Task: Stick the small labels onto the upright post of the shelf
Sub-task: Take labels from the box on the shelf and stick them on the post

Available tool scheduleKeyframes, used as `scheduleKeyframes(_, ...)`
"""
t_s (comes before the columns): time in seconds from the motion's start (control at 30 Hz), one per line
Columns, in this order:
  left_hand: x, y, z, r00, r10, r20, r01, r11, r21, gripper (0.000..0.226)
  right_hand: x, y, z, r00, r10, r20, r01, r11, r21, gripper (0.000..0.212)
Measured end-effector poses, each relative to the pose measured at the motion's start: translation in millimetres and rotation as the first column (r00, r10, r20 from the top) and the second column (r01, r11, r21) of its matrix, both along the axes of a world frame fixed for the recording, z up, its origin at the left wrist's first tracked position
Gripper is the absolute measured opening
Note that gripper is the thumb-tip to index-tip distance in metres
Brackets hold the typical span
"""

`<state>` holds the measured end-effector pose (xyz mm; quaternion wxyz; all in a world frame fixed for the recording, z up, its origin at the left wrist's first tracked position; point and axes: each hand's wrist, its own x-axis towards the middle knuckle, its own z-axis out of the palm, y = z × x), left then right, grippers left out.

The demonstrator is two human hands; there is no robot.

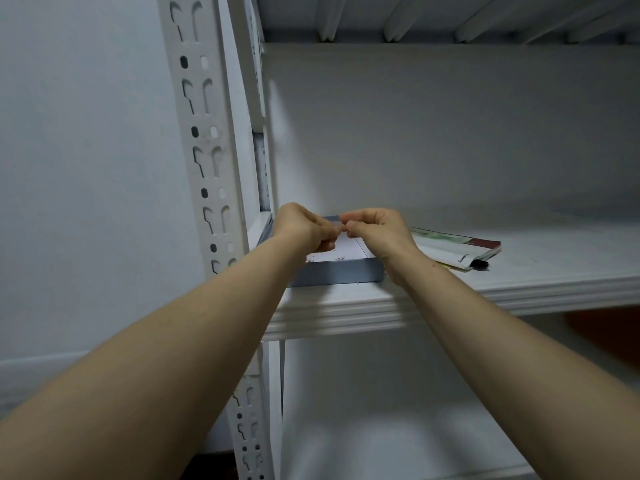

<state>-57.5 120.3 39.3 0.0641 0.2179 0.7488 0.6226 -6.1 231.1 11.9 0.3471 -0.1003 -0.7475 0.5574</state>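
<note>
White wall at left, slotted upright post [207, 150] beside it, left hand [304, 226] and right hand [377, 230] meeting over gray tray [339, 271] at front edge of shelf [450, 292], both grips pinching small label [343, 229], barely visible, packet [457, 251] just right, open board beyond.

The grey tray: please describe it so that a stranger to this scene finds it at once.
Find the white slotted post on the left and the shelf meeting it. At the shelf's left end, beside the post, lies the tray, under the left hand and right hand pinching a label. Unlike the white booklet to its right, it is grey and low-rimmed.
</note>
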Motion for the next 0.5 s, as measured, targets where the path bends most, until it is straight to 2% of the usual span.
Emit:
scheduleKeyframes(0.07, -3.6, -0.8, -2.3, 1.0, 0.009, -0.025, -0.01, 1.0, -0.006, 0.025, -1.6, -0.4, 0.6, 1.0, -0.004, 0.003, 0.004, 1.0, -0.003, 0.017)
scheduleKeyframes(0.2, -9.0, 1.9, -6.9, 0.962, 0.066, -0.264, -0.103, 0.986, -0.128, 0.026, -4.8, -1.6, 0.8, 1.0, -0.003, 0.012, 0.002, 1.0, 0.006, 0.018)
scheduleKeyframes(0.3, -7.5, 4.2, -6.6, 0.934, 0.078, -0.349, -0.154, 0.968, -0.197, 0.037, -6.0, -0.8, 1.1, 0.999, -0.015, 0.032, 0.013, 0.999, 0.05, 0.02)
scheduleKeyframes(0.37, -8.5, 4.9, -6.2, 0.933, 0.064, -0.354, -0.154, 0.96, -0.234, 0.039, -6.4, 0.5, 1.4, 0.999, -0.025, 0.047, 0.022, 0.998, 0.06, 0.02)
scheduleKeyframes(0.47, -8.9, 5.6, -5.7, 0.957, 0.006, -0.289, -0.094, 0.952, -0.29, 0.015, -6.7, 2.1, 1.3, 0.998, -0.029, 0.061, 0.025, 0.998, 0.059, 0.02)
scheduleKeyframes(0.5, -11.0, 5.5, -5.9, 0.968, 0.003, -0.249, -0.075, 0.957, -0.28, 0.015, -6.8, 2.6, 1.2, 0.998, -0.027, 0.064, 0.023, 0.998, 0.059, 0.021)
